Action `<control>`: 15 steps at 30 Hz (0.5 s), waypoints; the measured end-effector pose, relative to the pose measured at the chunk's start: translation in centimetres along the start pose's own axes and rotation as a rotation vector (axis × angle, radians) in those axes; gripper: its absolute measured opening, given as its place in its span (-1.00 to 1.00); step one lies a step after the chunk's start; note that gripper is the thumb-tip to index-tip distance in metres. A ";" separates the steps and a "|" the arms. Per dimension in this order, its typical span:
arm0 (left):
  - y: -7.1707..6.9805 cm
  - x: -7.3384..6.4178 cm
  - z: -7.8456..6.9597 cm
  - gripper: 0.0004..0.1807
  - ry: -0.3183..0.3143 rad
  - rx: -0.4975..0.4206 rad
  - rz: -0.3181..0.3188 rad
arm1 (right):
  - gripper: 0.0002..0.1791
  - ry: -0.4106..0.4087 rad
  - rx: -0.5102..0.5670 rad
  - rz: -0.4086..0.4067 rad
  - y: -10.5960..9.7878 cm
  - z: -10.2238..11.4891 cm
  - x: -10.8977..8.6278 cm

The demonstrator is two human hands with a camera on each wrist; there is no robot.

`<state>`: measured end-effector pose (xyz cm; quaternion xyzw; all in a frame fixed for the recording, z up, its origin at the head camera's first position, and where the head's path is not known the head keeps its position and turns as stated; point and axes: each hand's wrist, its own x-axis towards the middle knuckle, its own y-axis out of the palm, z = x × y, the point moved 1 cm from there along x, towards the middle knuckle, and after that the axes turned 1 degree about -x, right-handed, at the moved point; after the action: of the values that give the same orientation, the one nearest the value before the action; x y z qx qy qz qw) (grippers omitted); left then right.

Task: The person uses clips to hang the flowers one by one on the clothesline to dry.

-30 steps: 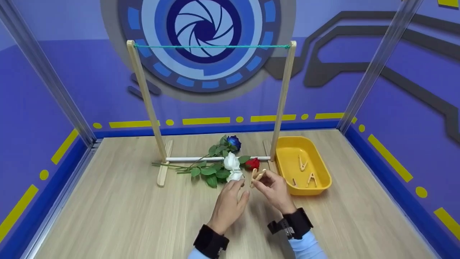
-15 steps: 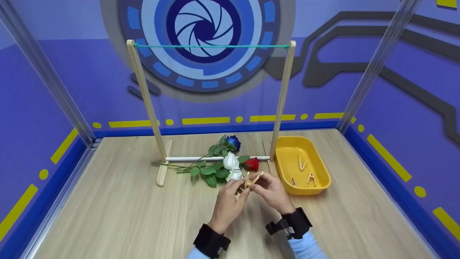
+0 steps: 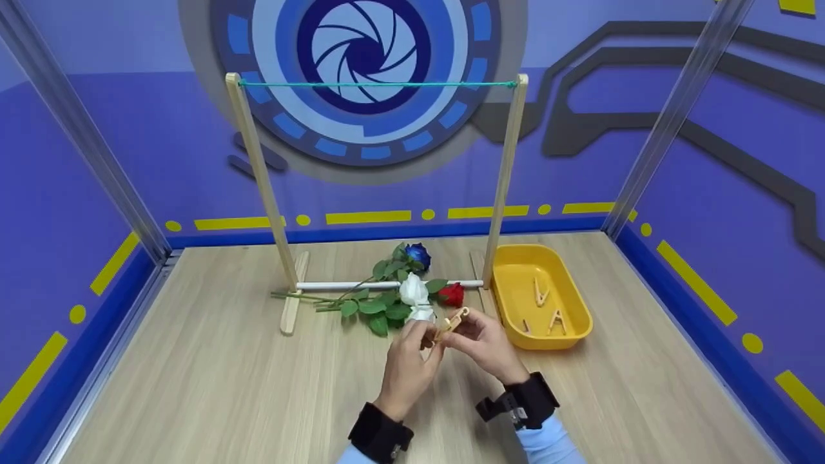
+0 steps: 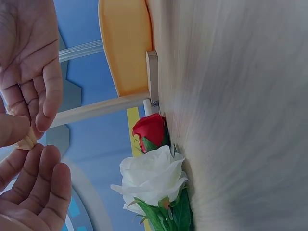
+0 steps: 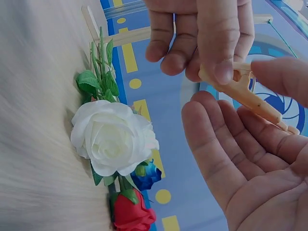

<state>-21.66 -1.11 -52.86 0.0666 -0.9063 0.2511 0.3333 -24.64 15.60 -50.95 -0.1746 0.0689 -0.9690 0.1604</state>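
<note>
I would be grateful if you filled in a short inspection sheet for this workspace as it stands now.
Surface: light wood-grain tabletop, no spills seen.
Job's things: pale clothespin held between both hands; two spare clothespins in the yellow tray; blue rose, red rose and two white roses lying by the upright wooden frame; green string across its top, nothing hung on it.
Clutter: one small dark piece in the tray, too small to identify.
Grippers: bare left hand and right hand, both pinching the clothespin; black bands on the wrists.
Cables: nothing seen.
Surroundings: printed blue-purple walls, metal corner posts.
</note>
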 end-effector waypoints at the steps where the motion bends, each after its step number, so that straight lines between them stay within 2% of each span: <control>1: 0.1 0.0 0.0 -0.78 0.002 0.010 -0.004 | -0.71 -0.002 -0.006 0.000 0.0 0.0 0.0; 9: 0.4 -0.1 0.0 -0.73 0.011 0.045 -0.012 | -0.72 -0.009 -0.018 -0.001 0.0 0.0 0.2; 15: 0.4 -0.2 -0.1 -0.75 -0.004 0.043 0.022 | -0.76 -0.010 -0.024 -0.008 0.0 0.0 0.0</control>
<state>-21.58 -0.77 -53.10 0.0643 -0.9021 0.2741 0.3270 -24.68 15.63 -50.92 -0.1815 0.0789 -0.9680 0.1546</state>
